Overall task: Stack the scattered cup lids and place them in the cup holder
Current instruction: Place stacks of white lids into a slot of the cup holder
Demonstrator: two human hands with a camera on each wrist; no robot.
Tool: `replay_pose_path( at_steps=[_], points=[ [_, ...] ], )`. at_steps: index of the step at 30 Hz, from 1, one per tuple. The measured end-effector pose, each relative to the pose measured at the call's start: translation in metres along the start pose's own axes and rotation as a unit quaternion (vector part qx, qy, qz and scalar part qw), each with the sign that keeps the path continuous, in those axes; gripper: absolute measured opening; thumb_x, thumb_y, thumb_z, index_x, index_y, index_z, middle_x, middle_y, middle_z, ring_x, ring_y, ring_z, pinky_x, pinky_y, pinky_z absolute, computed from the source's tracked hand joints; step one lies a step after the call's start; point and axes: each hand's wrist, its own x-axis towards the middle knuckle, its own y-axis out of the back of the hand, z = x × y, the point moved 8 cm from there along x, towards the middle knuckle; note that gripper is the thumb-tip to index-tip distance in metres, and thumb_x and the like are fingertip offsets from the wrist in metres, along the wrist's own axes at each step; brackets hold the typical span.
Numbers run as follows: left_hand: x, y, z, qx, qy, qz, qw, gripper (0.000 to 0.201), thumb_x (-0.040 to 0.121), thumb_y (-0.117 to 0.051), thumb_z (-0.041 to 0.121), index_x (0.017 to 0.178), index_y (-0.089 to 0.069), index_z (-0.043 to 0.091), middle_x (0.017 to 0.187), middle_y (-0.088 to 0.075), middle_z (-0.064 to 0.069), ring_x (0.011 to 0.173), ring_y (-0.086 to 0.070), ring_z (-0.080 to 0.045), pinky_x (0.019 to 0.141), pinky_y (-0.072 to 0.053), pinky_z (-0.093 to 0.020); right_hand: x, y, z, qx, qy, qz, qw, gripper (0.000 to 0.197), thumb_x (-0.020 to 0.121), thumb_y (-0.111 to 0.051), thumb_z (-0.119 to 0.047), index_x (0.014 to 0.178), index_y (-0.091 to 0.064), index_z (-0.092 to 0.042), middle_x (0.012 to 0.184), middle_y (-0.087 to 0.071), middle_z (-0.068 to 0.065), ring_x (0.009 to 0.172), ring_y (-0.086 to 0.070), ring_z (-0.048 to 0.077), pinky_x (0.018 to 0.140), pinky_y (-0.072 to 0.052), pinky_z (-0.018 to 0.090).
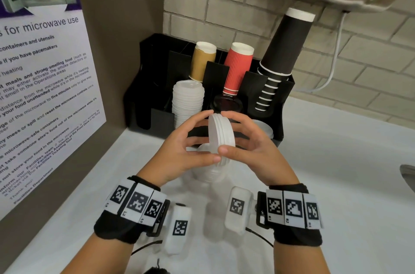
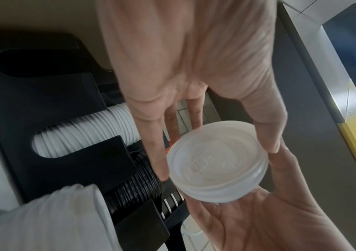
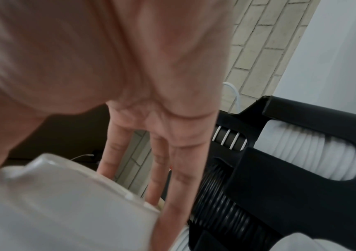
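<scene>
Both hands (image 1: 182,148) (image 1: 253,145) pinch upright translucent lids (image 1: 221,137) between curled fingers (image 1: 197,120).

Cup holder (image 1: 285,103) — front slots filled: white lid stack (image 1: 187,98) left, black lids (image 1: 226,103) centre; cup stacks (image 1: 238,67) rise behind. Open counter (image 1: 336,172) right of holder — passable.

We see two bare forearms, each wearing a black fabric wristband (image 1: 112,226). Each band carries a row of three white tiles printed with black square codes (image 1: 137,203). A white camera box (image 1: 178,229) with its own code sits at 3 o'clock of the left band, another (image 1: 237,208) at 9 o'clock of the right band (image 1: 298,237). Thin black cables (image 1: 258,234) trail from both.
</scene>
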Motion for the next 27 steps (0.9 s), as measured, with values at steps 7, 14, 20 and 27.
replay_pose_path(
  at_steps=[7,14,20,27],
  points=[
    [0.0,0.0,-0.001,-0.002,-0.003,0.002,1.0,0.09,0.063,-0.084,0.024,0.141,-0.042,0.038,0.139,-0.05,0.013,0.114,-0.063,-0.014,0.093,-0.055,-0.038,0.0,-0.003,-0.005,-0.006,0.028,0.012,1.0,0.06,0.07,-0.078,-0.026,0.123,-0.054,-0.039,0.113,-0.061,-0.013,0.102,-0.065,0.017,0.081,-0.057,0.037],
    [-0.001,0.03,-0.001,0.013,-0.004,0.104,0.994,0.054,0.071,-0.071,0.036,0.122,-0.055,0.039,0.126,-0.057,0.014,0.105,-0.064,-0.005,0.086,-0.052,-0.02,0.012,0.078,-0.018,-0.108,0.058,0.233,0.965,0.057,0.07,-0.08,-0.035,0.118,-0.05,-0.029,0.111,-0.059,-0.004,0.099,-0.064,0.021,0.078,-0.055,0.033],
    [0.001,0.053,-0.004,0.035,-0.023,0.154,0.987,0.031,0.089,-0.066,0.009,0.109,-0.061,0.032,0.122,-0.058,0.0,0.088,-0.064,-0.002,0.08,-0.05,-0.022,0.04,0.131,0.013,-0.384,-0.059,0.192,0.901,0.056,0.071,-0.078,-0.032,0.119,-0.05,-0.022,0.119,-0.046,-0.001,0.112,-0.05,0.024,0.099,-0.04,0.048],
    [0.001,0.048,-0.006,0.049,-0.003,0.155,0.987,0.029,0.077,-0.066,0.034,0.105,-0.063,0.04,0.119,-0.06,0.009,0.093,-0.065,-0.006,0.097,-0.05,-0.04,0.065,0.117,0.04,-0.505,-0.106,0.077,0.853,0.059,0.072,-0.075,-0.028,0.122,-0.043,-0.024,0.124,-0.038,0.001,0.11,-0.047,0.026,0.092,-0.026,0.039]
  ],
)
